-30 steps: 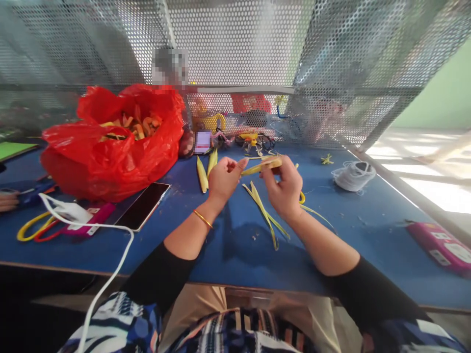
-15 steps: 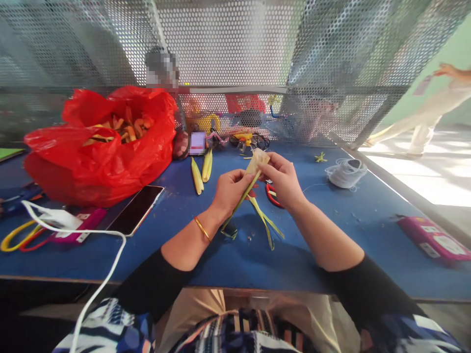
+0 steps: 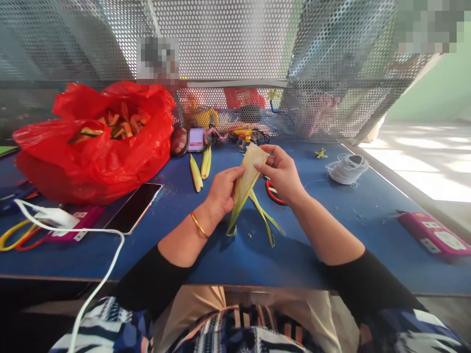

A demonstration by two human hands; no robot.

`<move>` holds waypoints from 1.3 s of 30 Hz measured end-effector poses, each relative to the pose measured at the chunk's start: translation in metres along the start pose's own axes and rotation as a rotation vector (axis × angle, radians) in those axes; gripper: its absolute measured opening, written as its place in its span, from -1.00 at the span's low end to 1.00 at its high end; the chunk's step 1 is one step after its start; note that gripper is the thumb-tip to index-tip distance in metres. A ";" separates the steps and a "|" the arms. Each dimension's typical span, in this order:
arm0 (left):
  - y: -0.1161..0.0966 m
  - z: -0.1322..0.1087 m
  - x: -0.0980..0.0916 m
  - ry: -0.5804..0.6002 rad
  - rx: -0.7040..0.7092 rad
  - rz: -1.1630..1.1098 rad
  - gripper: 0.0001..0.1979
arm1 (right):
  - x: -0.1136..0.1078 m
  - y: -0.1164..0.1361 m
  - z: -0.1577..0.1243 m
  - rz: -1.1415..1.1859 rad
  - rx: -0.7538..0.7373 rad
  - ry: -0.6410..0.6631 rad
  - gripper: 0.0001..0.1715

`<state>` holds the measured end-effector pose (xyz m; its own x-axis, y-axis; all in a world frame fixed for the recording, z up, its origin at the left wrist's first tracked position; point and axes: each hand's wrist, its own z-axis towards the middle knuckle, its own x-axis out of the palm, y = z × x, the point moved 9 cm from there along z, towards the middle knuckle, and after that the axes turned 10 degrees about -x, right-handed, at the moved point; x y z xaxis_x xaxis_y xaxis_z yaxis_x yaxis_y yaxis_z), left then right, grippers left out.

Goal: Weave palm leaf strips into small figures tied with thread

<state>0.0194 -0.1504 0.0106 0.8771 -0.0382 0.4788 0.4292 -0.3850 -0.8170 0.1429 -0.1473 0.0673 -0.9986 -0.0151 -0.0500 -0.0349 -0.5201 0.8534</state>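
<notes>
A pale, flat corn husk leaf (image 3: 250,169) with a green tapering tip hangs between my hands above the blue table. My left hand (image 3: 223,189) pinches its left edge between thumb and fingers. At its upper right corner, my right hand (image 3: 279,169) grips the husk with thumb and fingertips. Thin green husk strips (image 3: 265,218) lie under it on the table. Red-handled scissors (image 3: 273,192) rest beside my right hand, partly hidden by it. Two yellow-green husk pieces (image 3: 196,174) lie farther back on the left.
A red plastic bag (image 3: 95,166) full of orange-brown pieces stands at left. Near it are a phone (image 3: 134,208), a white cable (image 3: 106,282) and a magenta power strip. White string (image 3: 347,169) and a pink case (image 3: 434,233) are at right. A perforated metal screen (image 3: 228,44) rises behind.
The husk leaf has turned from a narrow, edge-on view to show its broad face. My left hand has shifted slightly left and down. The person at the far right has moved mostly behind the screen.
</notes>
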 end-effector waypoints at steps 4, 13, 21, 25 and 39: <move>0.002 0.004 0.000 0.028 -0.030 0.024 -0.87 | -0.004 0.003 0.002 -0.084 -0.088 -0.026 -0.50; -0.014 -0.005 -0.004 -0.064 0.176 0.147 -0.90 | -0.004 0.000 0.002 -0.146 -0.101 -0.040 -0.78; -0.014 -0.005 -0.008 -0.140 0.266 0.218 -0.81 | -0.004 -0.013 0.001 -0.115 -0.021 -0.046 -0.75; -0.009 0.001 -0.009 -0.141 0.193 0.266 -0.79 | -0.007 -0.020 0.001 -0.093 0.061 -0.066 -0.64; -0.083 0.022 -0.131 -0.822 -0.178 1.642 -0.62 | -0.015 -0.050 -0.015 0.018 0.455 -0.239 -0.91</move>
<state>-0.1268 -0.0934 0.0088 0.2336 -0.0461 -0.9712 -0.8400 -0.5127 -0.1777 0.1598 -0.1335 0.0172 -0.9783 0.2030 0.0412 0.0219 -0.0961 0.9951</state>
